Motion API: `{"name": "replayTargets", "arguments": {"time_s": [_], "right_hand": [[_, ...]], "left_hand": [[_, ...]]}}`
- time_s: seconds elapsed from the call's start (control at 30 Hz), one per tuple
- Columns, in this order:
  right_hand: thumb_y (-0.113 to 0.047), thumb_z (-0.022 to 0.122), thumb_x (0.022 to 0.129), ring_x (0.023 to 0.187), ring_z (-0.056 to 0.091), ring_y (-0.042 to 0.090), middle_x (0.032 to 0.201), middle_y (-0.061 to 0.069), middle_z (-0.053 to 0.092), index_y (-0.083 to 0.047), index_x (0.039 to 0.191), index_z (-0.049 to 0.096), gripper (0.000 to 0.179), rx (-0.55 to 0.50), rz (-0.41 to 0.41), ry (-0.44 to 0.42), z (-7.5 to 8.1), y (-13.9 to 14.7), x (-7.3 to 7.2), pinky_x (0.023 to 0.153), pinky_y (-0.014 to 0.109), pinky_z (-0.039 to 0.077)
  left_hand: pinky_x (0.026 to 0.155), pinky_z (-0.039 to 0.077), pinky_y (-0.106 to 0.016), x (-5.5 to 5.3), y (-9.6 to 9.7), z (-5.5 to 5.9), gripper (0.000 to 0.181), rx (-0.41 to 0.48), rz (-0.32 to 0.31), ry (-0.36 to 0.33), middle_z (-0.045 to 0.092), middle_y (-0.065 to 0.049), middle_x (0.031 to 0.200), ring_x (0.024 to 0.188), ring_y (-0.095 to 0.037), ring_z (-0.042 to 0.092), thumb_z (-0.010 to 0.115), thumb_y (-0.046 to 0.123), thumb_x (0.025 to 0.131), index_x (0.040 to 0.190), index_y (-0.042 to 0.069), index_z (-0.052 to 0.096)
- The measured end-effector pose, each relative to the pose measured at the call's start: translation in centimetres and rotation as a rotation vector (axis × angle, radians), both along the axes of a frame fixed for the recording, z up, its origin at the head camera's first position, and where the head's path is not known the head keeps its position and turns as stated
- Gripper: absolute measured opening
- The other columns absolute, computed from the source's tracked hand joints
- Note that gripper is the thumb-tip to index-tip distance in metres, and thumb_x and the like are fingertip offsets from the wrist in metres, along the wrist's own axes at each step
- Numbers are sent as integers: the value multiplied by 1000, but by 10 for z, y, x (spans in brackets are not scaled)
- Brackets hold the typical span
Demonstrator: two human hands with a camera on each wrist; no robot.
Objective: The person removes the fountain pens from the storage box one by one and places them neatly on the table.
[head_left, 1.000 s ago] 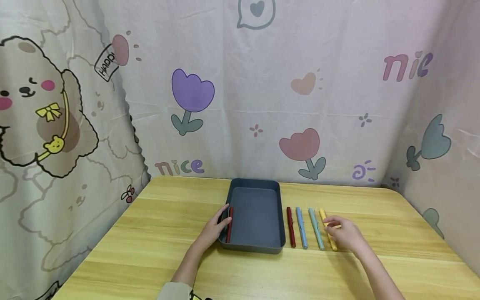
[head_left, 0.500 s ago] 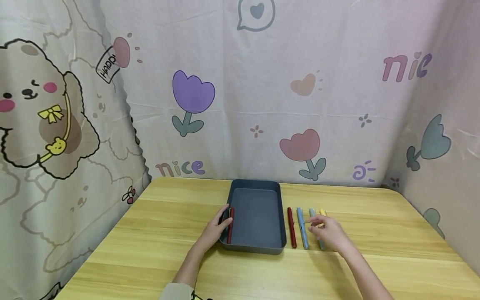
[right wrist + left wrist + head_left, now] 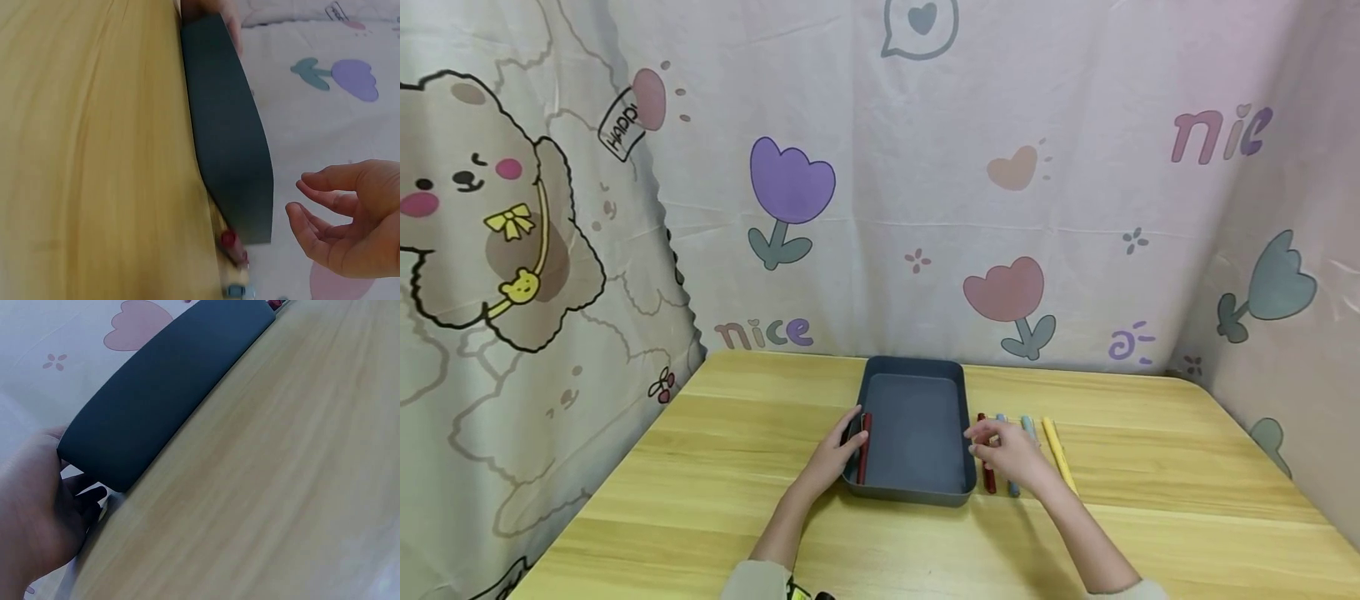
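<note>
A dark grey tray (image 3: 917, 433) lies on the table, with a dark red pen (image 3: 863, 458) along its inner left wall. My left hand (image 3: 829, 454) grips that wall, thumb over the rim beside the pen; its fingers curl around the tray's outer side in the left wrist view. Above the pens to the right hovers my right hand (image 3: 1011, 454), holding nothing, with fingers loosely bent and a gap to the thumb. Partly hidden beneath it are another dark red pen (image 3: 990, 481), a blue pen (image 3: 1014, 490) and a teal pen (image 3: 1028, 427). A yellow pen (image 3: 1060, 454) shows to their right.
The wooden table (image 3: 715, 467) extends to both sides of the tray and in front of it. A printed curtain (image 3: 895, 283) hangs right behind the table's back edge and along both sides.
My right hand has moved left from the yellow pen, across the teal and blue pens, to near the tray's right rim. The left hand stays on the tray.
</note>
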State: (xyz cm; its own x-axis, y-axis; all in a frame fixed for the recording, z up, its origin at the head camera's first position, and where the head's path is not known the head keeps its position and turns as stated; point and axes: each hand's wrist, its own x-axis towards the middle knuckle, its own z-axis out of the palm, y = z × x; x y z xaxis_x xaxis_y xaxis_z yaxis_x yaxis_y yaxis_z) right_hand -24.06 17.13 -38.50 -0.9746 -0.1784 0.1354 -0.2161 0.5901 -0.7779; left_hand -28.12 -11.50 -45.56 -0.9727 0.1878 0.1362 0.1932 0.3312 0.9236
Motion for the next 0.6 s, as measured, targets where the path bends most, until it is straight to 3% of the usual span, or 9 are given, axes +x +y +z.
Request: {"name": "replayTargets", "arguments": {"time_s": [0.27, 0.6], "right_hand": [[-1, 63, 84, 64, 58, 23, 81, 3, 56, 2, 100, 64, 16, 4, 129, 24, 1, -28, -4, 55, 28, 50], [-1, 62, 85, 66, 59, 22, 82, 2, 56, 1, 99, 65, 15, 8, 203, -3, -5, -60, -9, 55, 26, 49]], "left_hand": [[99, 21, -60, 0, -1, 2, 54, 0, -9, 5, 23, -19, 147, 131, -41, 19, 49, 27, 96, 145, 11, 30], [99, 20, -60, 2, 0, 3, 54, -2, -2, -3, 24, -20, 146, 130, -42, 20, 48, 28, 97, 145, 11, 31]]}}
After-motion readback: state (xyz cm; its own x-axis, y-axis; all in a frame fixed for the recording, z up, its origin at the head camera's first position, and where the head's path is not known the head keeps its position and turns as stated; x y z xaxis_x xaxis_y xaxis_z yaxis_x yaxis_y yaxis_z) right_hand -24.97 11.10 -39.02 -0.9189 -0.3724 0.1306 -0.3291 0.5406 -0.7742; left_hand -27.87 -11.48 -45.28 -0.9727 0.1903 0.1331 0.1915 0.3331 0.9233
